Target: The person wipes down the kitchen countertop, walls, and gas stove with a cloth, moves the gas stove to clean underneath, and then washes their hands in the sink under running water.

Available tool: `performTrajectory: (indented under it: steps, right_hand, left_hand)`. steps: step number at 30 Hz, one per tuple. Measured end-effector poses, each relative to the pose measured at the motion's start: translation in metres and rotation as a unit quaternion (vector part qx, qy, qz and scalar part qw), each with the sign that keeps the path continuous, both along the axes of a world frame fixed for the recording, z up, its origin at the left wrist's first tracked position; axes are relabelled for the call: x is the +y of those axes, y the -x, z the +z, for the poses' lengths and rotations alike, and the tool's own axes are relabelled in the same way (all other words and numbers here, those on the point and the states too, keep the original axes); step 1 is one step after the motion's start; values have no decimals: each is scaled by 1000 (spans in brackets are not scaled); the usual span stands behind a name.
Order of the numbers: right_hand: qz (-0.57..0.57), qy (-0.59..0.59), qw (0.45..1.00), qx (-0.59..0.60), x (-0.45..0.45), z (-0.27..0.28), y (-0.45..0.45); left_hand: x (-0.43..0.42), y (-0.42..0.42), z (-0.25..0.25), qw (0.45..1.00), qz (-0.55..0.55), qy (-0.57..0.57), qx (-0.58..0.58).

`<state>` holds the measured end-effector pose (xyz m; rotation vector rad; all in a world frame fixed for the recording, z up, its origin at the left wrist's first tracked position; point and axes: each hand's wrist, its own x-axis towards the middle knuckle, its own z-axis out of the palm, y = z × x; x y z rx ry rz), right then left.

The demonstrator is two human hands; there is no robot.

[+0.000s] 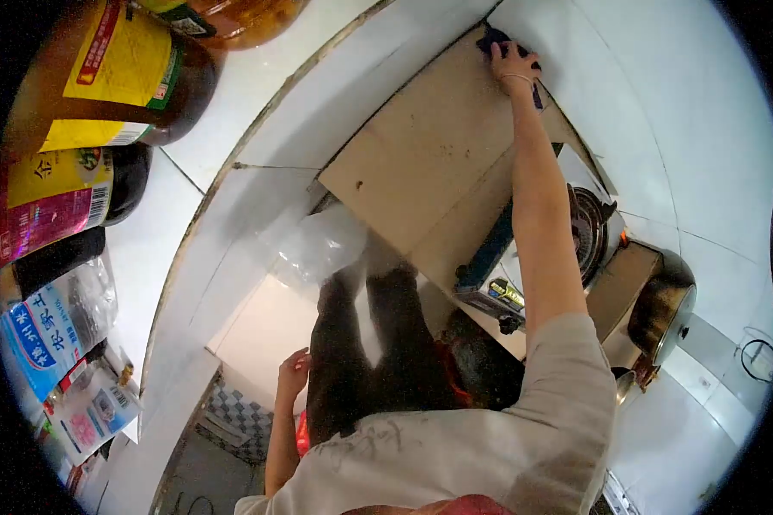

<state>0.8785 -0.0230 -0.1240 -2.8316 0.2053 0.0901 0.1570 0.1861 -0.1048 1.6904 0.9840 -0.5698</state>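
My right hand (514, 69) is stretched out to the far corner of the tan countertop (429, 146), its fingers spread over a dark cloth (495, 38) and pressing it down by the wall. A thin band circles that wrist. Dark crumbs or specks (446, 151) dot the counter surface. My left hand (294, 371) hangs low beside my leg, fingers loosely bent, with nothing seen in it. Beneath my right arm stands a gas stove (505, 283), partly hidden by the forearm.
A small flame shows by the stove's right side, near a scorched pot (661, 313). Sauce bottles (60, 197) and packets (90, 412) line a white tiled ledge (180, 172) on the left. A clear plastic bag (322, 245) hangs by the counter's near edge.
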Motion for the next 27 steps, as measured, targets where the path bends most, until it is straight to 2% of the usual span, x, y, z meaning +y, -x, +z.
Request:
performTrajectory:
  steps: [2, 4, 5, 7, 9, 12, 14, 16, 17, 19, 20, 21, 22, 24, 26, 27]
  right_hand:
    - [77, 53, 996, 13, 16, 0, 9]
    - [171, 86, 977, -92, 29, -35, 21]
    - [221, 124, 957, -142, 37, -48, 29]
    - [247, 89, 950, -168, 60, -23, 82]
    - [269, 52, 960, -64, 74, -26, 112]
    - [323, 54, 943, -57, 93, -16, 171]
    - [355, 52, 932, -45, 97, -11, 202]
    - [436, 43, 883, -170, 96, -7, 225]
    - [436, 42, 883, -168, 94, -6, 230]
    - [563, 3, 820, -101, 91, -2, 237]
    - [564, 3, 820, -100, 89, 3, 241]
    - [615, -1, 784, -84, 85, 11, 246]
    - [664, -3, 744, -66, 82, 16, 250]
    - [685, 11, 727, -54, 75, 19, 251]
    - [740, 31, 672, -5, 66, 34, 249]
    - [743, 43, 666, 46, 62, 45, 247]
  left_hand:
    - [-7, -6, -25, 999, 21, 33, 14]
    - [-6, -22, -53, 984, 126, 104, -76]
    - [-5, -50, -45, 982, 119, 102, -107]
    - [-4, -101, -37, 979, 90, 100, -152]
    - [-3, -138, -44, 974, 88, 117, -173]
    - [-5, -195, -38, 950, 180, 206, -152]
    - [-10, -221, -53, 923, 244, 247, -164]
    - [-12, -253, -56, 857, 364, 328, -158]
    - [-13, -264, -66, 838, 380, 350, -174]
    - [-13, -284, -95, 818, 395, 372, -189]
    - [-11, -294, -110, 784, 426, 411, -186]
    - [-11, -301, -119, 747, 454, 450, -181]
    - [-13, -307, -119, 746, 455, 452, -179]
    - [-19, -324, -100, 716, 462, 487, -189]
    - [-29, -331, -80, 726, 471, 469, -175]
    - [-32, -333, -79, 731, 474, 465, -158]
